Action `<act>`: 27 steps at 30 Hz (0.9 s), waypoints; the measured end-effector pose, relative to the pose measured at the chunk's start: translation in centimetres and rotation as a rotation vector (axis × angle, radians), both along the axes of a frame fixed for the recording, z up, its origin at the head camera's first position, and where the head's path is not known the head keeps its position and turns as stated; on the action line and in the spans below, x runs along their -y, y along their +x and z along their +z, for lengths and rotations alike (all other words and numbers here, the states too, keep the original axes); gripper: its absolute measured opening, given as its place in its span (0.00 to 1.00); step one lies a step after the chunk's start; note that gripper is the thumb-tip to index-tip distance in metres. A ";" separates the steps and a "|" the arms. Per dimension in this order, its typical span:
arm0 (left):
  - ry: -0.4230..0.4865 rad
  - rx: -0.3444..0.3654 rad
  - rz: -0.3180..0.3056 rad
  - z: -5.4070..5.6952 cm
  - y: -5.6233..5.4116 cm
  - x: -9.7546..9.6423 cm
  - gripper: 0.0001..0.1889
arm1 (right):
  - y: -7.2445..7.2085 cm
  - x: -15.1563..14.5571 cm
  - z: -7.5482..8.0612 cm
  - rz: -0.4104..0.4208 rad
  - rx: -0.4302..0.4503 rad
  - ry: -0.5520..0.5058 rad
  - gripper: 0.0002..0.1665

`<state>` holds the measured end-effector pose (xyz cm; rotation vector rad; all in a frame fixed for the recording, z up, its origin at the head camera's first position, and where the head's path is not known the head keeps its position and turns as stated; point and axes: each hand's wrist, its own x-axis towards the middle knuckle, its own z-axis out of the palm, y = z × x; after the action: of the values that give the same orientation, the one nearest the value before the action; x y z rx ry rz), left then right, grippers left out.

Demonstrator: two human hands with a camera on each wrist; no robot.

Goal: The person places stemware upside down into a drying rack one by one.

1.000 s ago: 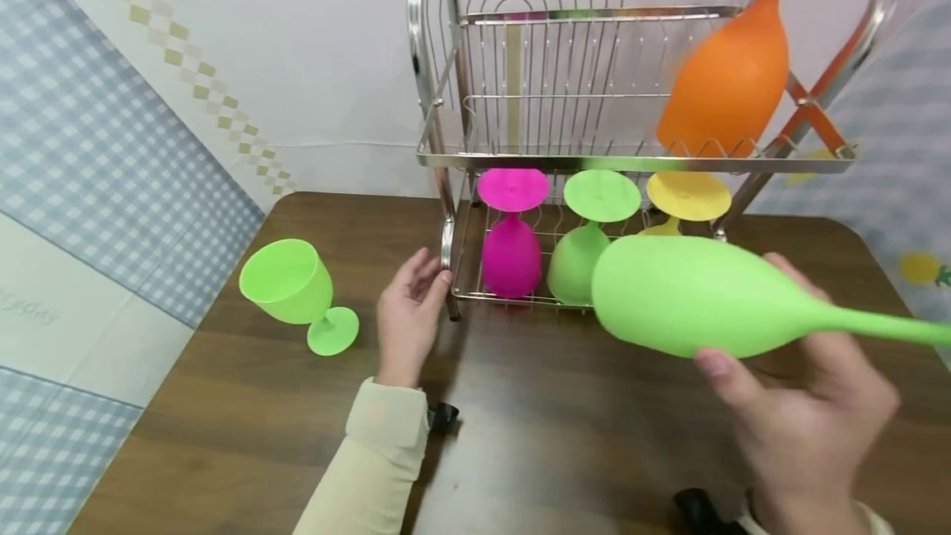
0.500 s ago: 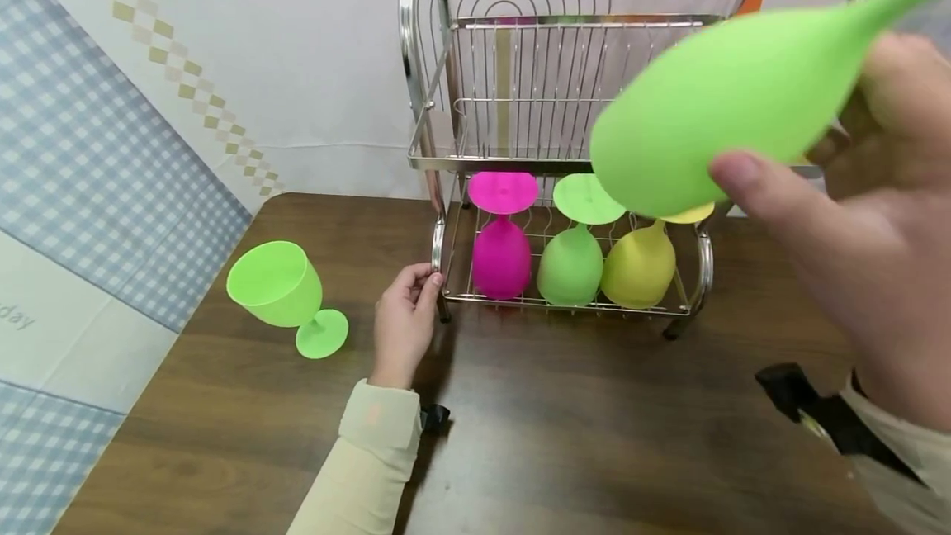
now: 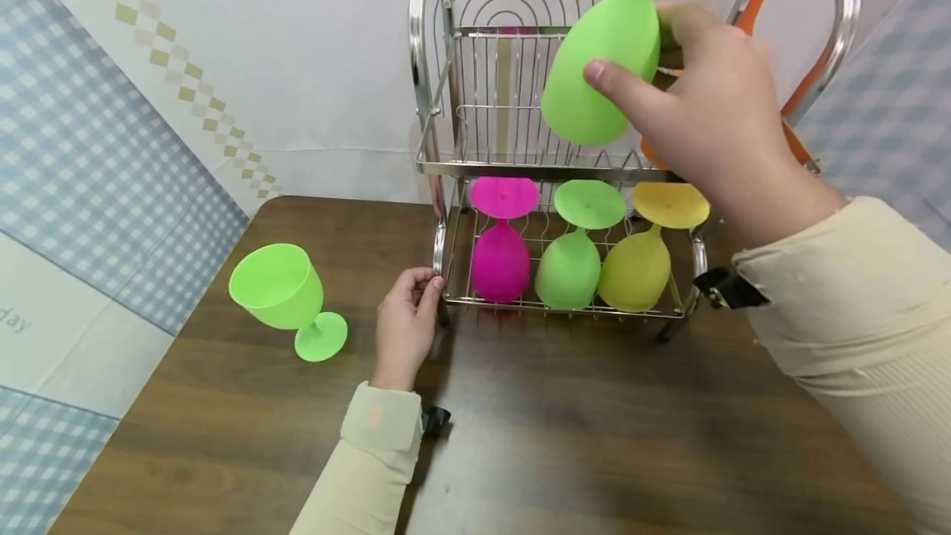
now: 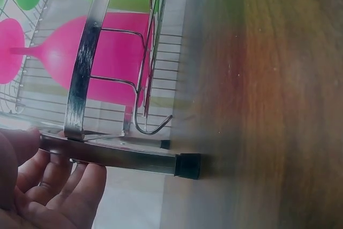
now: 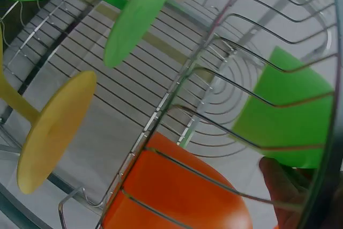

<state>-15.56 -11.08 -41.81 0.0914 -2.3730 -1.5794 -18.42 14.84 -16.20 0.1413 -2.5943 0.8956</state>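
My right hand (image 3: 709,101) grips a green plastic goblet (image 3: 605,64) by its bowl, thumb in front. The goblet is upside down and slightly tilted, over the upper tier of a metal dish rack (image 3: 505,169). In the right wrist view its bowl (image 5: 289,111) shows behind the rack's wires. An upside-down orange goblet (image 5: 182,189) stands on that tier, partly hidden by my right hand in the head view. My left hand (image 3: 404,324) holds the rack's front left leg (image 4: 123,155) between thumb and curled fingers.
Upside down on the lower tier stand a magenta goblet (image 3: 501,267), a green goblet (image 3: 568,271) and a yellow goblet (image 3: 636,271). Another green goblet (image 3: 276,286) lies tilted on the wooden table (image 3: 520,436), left of my left hand. Checked cloth covers the wall behind.
My right hand has carried the green goblet up and then left to the upper tier, turning it from sideways to nearly upside down. The left hand stays on the rack's leg.
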 end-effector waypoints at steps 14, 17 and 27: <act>0.003 -0.019 0.007 0.4 -0.2 -0.1 0.09 | -2.0 -0.5 0.5 -0.048 0.246 0.327 0.44; 0.006 -0.010 0.007 0.4 -0.2 -0.1 0.09 | -2.2 -0.4 0.5 -0.057 0.286 0.334 0.45; 0.021 0.034 -0.005 0.6 -0.1 -0.1 0.10 | -2.2 -0.4 0.5 -0.098 0.320 0.343 0.47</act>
<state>-15.66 -10.95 -41.25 0.1181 -2.3841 -1.6174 -20.61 15.27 -15.73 -0.0402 -3.0058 0.4625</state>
